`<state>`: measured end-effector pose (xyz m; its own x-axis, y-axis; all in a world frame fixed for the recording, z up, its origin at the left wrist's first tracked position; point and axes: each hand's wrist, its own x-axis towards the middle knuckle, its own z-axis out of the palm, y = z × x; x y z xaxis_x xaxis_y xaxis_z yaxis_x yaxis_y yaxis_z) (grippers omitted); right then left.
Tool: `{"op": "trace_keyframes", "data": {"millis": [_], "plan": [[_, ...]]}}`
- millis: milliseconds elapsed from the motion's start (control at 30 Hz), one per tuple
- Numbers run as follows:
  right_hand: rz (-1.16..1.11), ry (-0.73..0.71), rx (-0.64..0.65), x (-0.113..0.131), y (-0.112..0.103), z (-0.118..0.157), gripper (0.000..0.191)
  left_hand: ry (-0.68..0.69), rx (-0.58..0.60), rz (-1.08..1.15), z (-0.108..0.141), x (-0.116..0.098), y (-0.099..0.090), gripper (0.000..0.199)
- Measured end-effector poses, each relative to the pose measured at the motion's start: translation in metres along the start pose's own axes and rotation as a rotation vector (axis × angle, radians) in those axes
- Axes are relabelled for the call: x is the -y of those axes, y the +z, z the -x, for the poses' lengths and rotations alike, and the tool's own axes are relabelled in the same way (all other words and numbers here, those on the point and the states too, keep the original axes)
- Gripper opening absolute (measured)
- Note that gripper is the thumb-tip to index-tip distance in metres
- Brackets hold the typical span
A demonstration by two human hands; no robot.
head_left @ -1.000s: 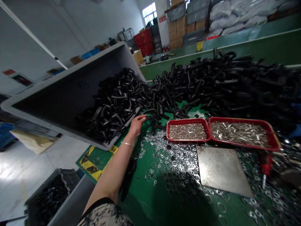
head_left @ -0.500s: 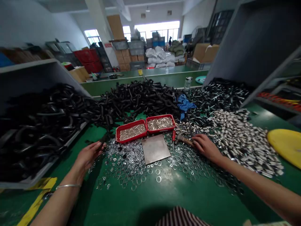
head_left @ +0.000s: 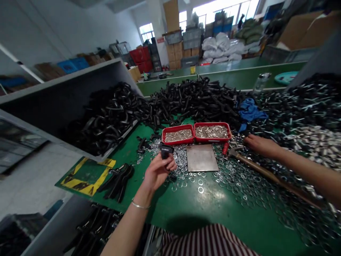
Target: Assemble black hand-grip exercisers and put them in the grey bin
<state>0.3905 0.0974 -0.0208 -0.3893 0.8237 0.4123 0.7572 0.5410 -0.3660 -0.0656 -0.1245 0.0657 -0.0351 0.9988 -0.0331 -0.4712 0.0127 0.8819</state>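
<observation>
Left hand, gripping black T-shaped part, had swung nearer metal plate; right hand had passed beyond hammer, grip unclear.

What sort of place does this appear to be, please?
Most likely a factory workshop: black parts are heaped on a green workbench, metal washers lie loose near a hammer, and cardboard boxes are stacked behind.

Your left hand has moved in from the left edge of the washers and now raises a black part before the left red tray; your right hand has shifted from the hammer toward the blue cloth, baring more handle.
</observation>
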Motion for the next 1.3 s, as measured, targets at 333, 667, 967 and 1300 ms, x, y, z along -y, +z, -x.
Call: {"op": "trace_keyframes", "data": {"millis": [333,667,967,1300], "plan": [[-0.029,0.463,-0.033,0.032,-0.022,-0.006,0.024,0.169,0.388,-1.195,-0.002,0.071,0.0,0.038],[-1.274,0.526,0.154,0.181,0.025,0.045,0.03,0.295,0.524,-1.834,-0.001,0.114,0.037,0.02],[-0.719,0.215,0.112,0.197,0.074,-0.003,0.02,0.19,0.592,-1.892,0.004,0.119,0.047,0.027],[-0.25,0.078,0.065,0.204,0.136,-0.027,0.018,0.011,0.37,-1.917,-0.001,0.099,0.018,0.025]]}}
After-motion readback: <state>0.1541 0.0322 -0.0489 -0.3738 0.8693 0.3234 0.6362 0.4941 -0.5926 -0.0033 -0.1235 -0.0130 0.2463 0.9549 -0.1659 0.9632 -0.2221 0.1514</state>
